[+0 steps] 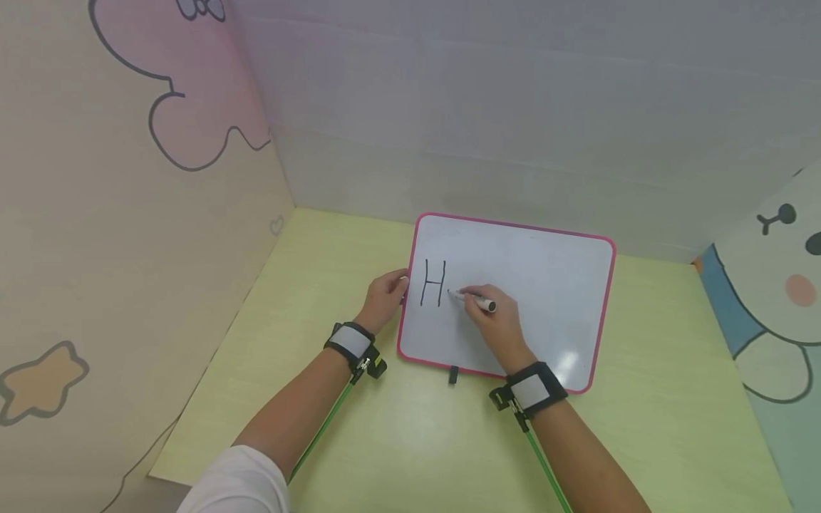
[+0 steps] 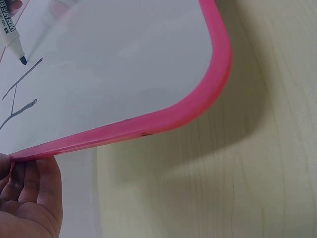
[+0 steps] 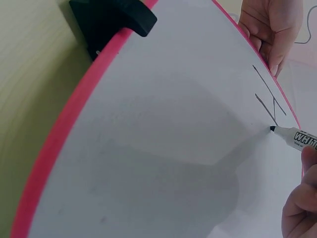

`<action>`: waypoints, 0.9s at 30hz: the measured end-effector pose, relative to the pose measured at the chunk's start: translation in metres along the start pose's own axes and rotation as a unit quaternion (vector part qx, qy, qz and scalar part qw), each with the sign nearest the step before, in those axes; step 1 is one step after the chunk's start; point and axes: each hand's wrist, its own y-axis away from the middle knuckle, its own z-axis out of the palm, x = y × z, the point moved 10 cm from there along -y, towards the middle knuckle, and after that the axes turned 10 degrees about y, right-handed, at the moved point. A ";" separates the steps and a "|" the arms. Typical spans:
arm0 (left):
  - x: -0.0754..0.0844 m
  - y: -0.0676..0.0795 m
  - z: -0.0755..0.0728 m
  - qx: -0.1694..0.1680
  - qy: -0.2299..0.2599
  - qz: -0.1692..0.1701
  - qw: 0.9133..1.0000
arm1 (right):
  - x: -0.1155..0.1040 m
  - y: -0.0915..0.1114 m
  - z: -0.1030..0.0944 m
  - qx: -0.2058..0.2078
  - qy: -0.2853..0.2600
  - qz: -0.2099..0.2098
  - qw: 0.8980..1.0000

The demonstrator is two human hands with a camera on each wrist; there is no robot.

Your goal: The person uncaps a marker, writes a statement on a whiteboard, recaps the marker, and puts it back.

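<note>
A whiteboard (image 1: 545, 285) with a pink rim is propped at a tilt over the table, and a black letter H (image 1: 432, 283) stands on its left part. At the board's left edge my left hand (image 1: 383, 299) grips the rim, thumb on one side and fingers (image 2: 47, 183) beneath. A white whiteboard marker (image 3: 296, 138) with a black tip is pinched in my right hand (image 1: 502, 324). Just right of the H, the tip is at or very near the surface; whether it touches, I cannot tell. A small dark mark shows beside it.
A black clip-like piece (image 1: 453, 375) sits on the board's lower rim. The pale yellow table (image 1: 410, 442) meets a grey wall (image 1: 513, 128) behind the board. Cartoon-painted panels stand at left and right. Both wrists wear straps with green cables.
</note>
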 end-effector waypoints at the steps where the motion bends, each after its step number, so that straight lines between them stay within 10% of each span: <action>1: 0.000 0.000 0.000 -0.001 0.000 0.001 1.000 | 0.000 0.000 0.000 0.002 0.002 0.000 1.000; 27: 0.003 0.003 -0.001 0.001 0.011 0.003 1.000 | 0.004 0.000 -0.014 0.029 0.027 0.022 0.999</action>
